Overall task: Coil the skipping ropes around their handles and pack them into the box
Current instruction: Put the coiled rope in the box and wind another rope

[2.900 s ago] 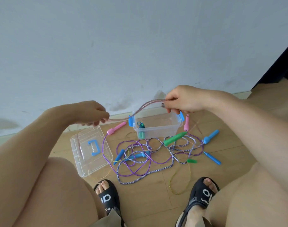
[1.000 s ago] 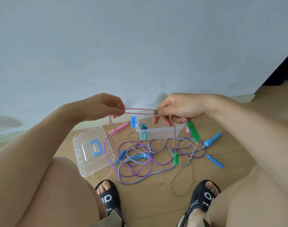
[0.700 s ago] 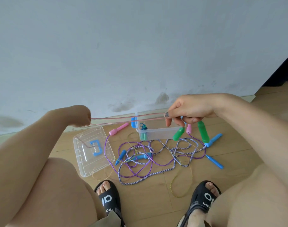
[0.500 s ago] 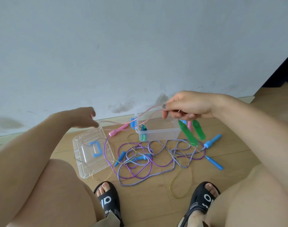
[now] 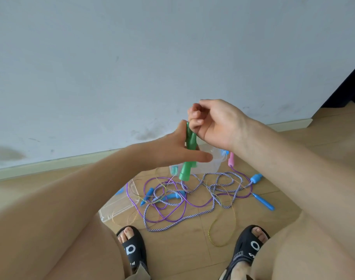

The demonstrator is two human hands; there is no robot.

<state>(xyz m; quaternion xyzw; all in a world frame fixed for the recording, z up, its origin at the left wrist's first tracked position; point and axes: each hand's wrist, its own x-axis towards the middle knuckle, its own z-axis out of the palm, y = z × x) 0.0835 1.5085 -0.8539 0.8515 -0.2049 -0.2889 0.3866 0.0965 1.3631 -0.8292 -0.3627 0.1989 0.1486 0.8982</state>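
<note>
1. My right hand (image 5: pixel 217 123) is up top, fingers curled tight round the upper ends of the green handles (image 5: pixel 189 152). Clamped, not loose.
2. My left hand (image 5: pixel 177 147) sits just below it, alongside the handles. Thumb lies across the front lower down, fingers go behind. Looks like it grips them, but the fingers are hidden so I can't say how tight.
3. Handles hang near upright, long axis top to bottom, free ends pointing down over the box (image 5: pixel 207 166).
4. The rope belonging to these handles: I can't pick it out here, too thin or hidden by my hands.
5. Key relation imo: box is straight below the handle tips, w/ both hands above it. Left hand is nearer the box.
6. Judgement: coiling needs one hand to hold the pair steady while the other winds crosswise to that upright axis.
7. On the floor nearer me, not yet done: purple rope (image 5: pixel 172 211), striped rope (image 5: pixel 214 201), blue handle (image 5: pixel 263 202), pink handle (image 5: pixel 231 160), all tangled together.
</note>
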